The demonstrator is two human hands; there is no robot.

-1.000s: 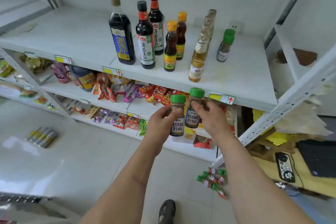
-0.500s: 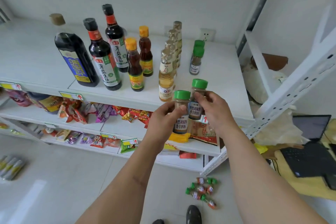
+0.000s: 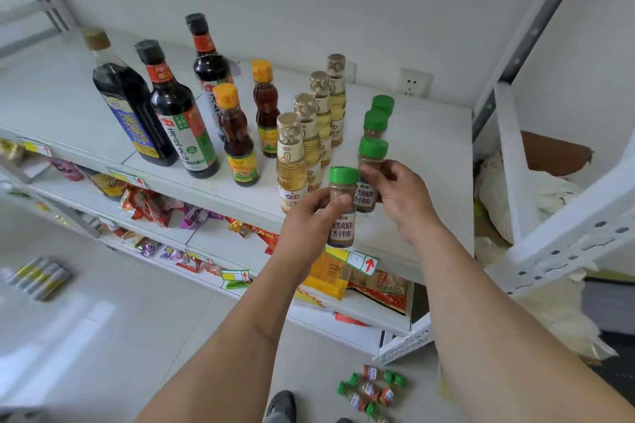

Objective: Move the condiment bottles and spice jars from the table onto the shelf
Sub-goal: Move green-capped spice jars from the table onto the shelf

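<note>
My left hand (image 3: 311,227) grips a green-capped pepper jar (image 3: 342,208) over the front edge of the white top shelf (image 3: 426,154). My right hand (image 3: 398,197) holds a second green-capped jar (image 3: 371,165) a little further in, above the shelf surface and in line with two matching jars (image 3: 378,117) standing behind it. Left of these stand a row of several pale yellow bottles (image 3: 309,134), two amber bottles with orange caps (image 3: 237,144) and three tall dark sauce bottles (image 3: 171,113).
Snack packets (image 3: 147,203) fill the lower shelves. Several small green-capped jars (image 3: 372,388) lie on the floor near my shoe (image 3: 281,405). A white slotted upright (image 3: 563,244) rises at the right, with a wall socket (image 3: 414,82) behind the shelf.
Both hands have moved up and forward with their jars, from below the shelf edge to over the shelf. The right jar now sits just in front of the two standing jars.
</note>
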